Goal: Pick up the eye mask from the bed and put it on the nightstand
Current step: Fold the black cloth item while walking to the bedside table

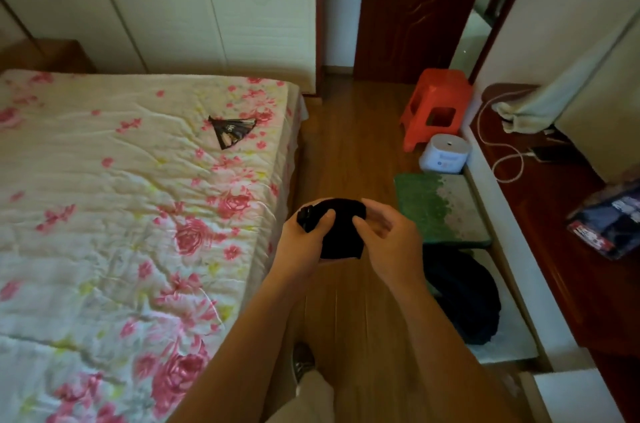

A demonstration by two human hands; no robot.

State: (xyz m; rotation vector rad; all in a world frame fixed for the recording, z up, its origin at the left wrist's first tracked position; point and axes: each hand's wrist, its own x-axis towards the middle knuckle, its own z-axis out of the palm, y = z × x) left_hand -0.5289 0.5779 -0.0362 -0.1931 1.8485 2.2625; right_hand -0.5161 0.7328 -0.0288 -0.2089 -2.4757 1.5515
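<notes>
A black eye mask (pixel 341 232) is in the air over the wooden floor, just off the right edge of the bed (pixel 138 201). My left hand (pixel 304 242) grips its left side with the thumb on top and the bunched strap under the fingers. My right hand (pixel 388 235) pinches its right side between thumb and fingers. A dark wooden nightstand (pixel 48 54) stands at the far left behind the bed, partly cut off by the mattress.
A black folding fan (pixel 230 132) lies on the floral bedspread. Right of the floor strip are an orange stool (pixel 434 100), a white round device (pixel 445 152), a green mat (pixel 440 208), a dark bag (pixel 464 298) and a red-brown desk (pixel 568 249) with a cable.
</notes>
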